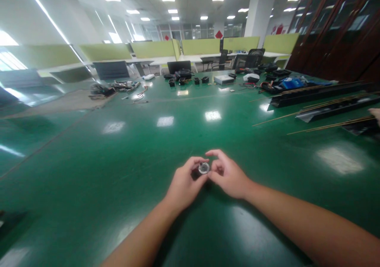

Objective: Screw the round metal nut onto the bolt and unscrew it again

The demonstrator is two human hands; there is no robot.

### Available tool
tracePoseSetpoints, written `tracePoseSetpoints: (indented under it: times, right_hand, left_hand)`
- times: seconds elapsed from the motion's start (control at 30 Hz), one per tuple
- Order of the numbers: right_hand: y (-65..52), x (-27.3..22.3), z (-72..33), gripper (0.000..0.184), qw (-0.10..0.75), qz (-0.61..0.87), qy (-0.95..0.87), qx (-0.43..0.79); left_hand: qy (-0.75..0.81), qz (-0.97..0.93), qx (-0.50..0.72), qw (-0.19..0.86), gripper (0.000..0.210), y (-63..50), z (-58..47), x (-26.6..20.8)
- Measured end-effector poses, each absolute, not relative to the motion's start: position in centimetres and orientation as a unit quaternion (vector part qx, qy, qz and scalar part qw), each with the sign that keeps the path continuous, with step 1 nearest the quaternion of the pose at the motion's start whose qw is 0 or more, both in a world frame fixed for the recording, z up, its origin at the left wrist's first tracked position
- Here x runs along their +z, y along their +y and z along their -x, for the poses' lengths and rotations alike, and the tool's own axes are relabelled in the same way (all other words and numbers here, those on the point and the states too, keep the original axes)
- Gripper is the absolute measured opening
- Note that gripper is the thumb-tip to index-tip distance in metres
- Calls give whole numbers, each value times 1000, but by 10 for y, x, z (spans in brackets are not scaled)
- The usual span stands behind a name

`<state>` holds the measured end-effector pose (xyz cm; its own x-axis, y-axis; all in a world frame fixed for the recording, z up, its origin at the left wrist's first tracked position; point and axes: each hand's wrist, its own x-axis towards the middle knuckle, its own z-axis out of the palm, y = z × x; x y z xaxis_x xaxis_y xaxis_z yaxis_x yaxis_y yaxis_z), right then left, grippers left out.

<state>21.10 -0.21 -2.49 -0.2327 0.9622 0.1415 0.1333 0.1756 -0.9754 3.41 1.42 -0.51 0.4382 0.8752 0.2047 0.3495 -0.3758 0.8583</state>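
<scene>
A small round metal part (204,168), silvery at the rim and darker in the middle, sits between the thumb and fingers of my left hand (185,183). Its exact kind is too small to make out. Close against its right side is my right hand (228,175), with the index finger stretched out above the part and the thumb tip at its lower right rim. The other right fingers are curled. Whether the right thumb touches the part, I cannot tell. Both hands are low over the glossy green table (142,148).
Long black channels (320,94) and thin brass-coloured rods (276,119) lie at the right. Another person's hand (375,114) shows at the right edge. Along the far side are small black boxes (196,80), a grey-white box (223,79), blue material (292,82) and a heap of parts (124,86).
</scene>
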Motion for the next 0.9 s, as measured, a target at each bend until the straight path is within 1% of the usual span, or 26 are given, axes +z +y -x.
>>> tracePoseSetpoints:
  times: [0.1, 0.2, 0.37, 0.43, 0.53, 0.67, 0.8, 0.9]
  right_hand:
    - [-3, -23, -211, 44, 438, 435, -621, 483]
    - [-3, -23, -211, 40, 437, 435, -619, 487]
    - [-4, -20, -210, 42, 438, 429, -608, 505]
    - [-4, -19, -210, 43, 439, 422, -598, 520]
    - [-4, -19, -210, 45, 444, 420, -576, 542]
    - [-3, -21, -210, 48, 446, 422, -568, 548]
    - [-3, -22, -210, 46, 456, 428, -589, 511]
    - [-3, -21, -209, 42, 466, 436, -600, 482]
  left_hand:
    - [399, -745, 347, 408, 22, 14, -34, -5]
    - [392, -726, 352, 442, 25, 15, -35, -6]
    - [381, -678, 371, 507, 28, 17, -36, -8]
    - [381, -664, 384, 517, 28, 17, -35, -8]
    - [403, -663, 398, 489, 30, 17, -34, -7]
    - [445, -690, 398, 410, 29, 17, -31, -4]
    - [459, -722, 386, 346, 23, 18, -28, -3]
    - [438, -746, 399, 304, 24, 18, -27, -3]
